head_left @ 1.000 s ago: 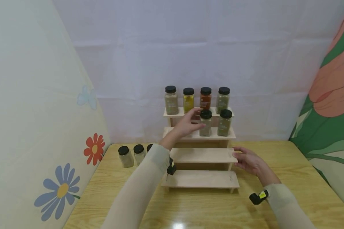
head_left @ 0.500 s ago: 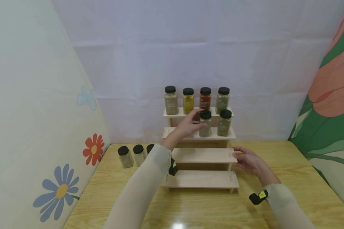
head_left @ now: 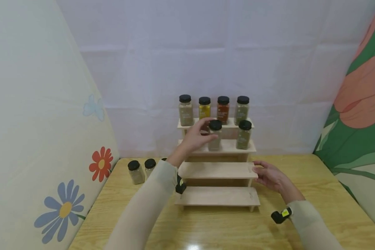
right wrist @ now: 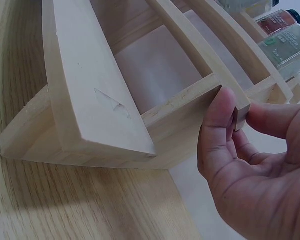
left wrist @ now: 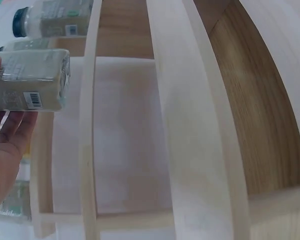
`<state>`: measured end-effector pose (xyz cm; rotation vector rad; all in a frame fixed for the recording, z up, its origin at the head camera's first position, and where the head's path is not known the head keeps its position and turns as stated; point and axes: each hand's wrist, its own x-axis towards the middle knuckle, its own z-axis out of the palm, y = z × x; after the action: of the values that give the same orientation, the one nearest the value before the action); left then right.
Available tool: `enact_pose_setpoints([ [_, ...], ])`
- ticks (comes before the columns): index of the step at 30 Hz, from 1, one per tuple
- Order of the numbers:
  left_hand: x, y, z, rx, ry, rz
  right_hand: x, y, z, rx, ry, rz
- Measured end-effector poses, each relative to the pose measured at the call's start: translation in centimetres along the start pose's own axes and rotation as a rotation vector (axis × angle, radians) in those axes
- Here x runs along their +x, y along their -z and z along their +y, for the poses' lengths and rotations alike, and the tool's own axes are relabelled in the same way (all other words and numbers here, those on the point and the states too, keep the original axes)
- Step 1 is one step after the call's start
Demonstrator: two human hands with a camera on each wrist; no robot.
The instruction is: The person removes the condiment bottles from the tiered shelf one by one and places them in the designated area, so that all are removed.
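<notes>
My left hand (head_left: 194,138) grips a spice jar (head_left: 215,139) with a black lid and greyish-beige powder, at the second-highest shelf of a wooden tiered rack (head_left: 218,196). In the left wrist view the base of this held jar (left wrist: 32,82) shows a small gap from the shelf edge. To its right stands a jar of green-brown powder (head_left: 244,137). My right hand (head_left: 271,176) pinches the right end of the shelf one tier lower; the right wrist view shows thumb and fingers around that board's corner (right wrist: 229,92).
Along the top shelf stand a beige jar (head_left: 186,113), a yellow jar (head_left: 204,108), a red jar (head_left: 223,113) and a green jar (head_left: 241,113). More black-lidded jars (head_left: 136,175) stand on the wooden table (head_left: 225,229) at left, one partly behind my left sleeve. A white cloth (head_left: 162,69) hangs behind.
My left hand has shifted the beige jar leftward along the second-highest shelf, away from the green-brown jar. The right hand keeps its hold on the rack.
</notes>
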<state>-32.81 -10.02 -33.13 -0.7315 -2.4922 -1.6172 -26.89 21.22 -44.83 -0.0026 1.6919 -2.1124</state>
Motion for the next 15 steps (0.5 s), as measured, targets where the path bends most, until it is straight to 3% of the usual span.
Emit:
enact_pose_setpoints([
  [6,-1.5,2.1,0.0,0.026,-0.093,0.063,-0.1,-0.1,-0.3,0.005,0.004,-0.010],
  [15,-5.1,6.4,-1.1,0.055,-0.109,0.123,0.0,-0.2,-0.3,-0.012,-0.014,-0.004],
])
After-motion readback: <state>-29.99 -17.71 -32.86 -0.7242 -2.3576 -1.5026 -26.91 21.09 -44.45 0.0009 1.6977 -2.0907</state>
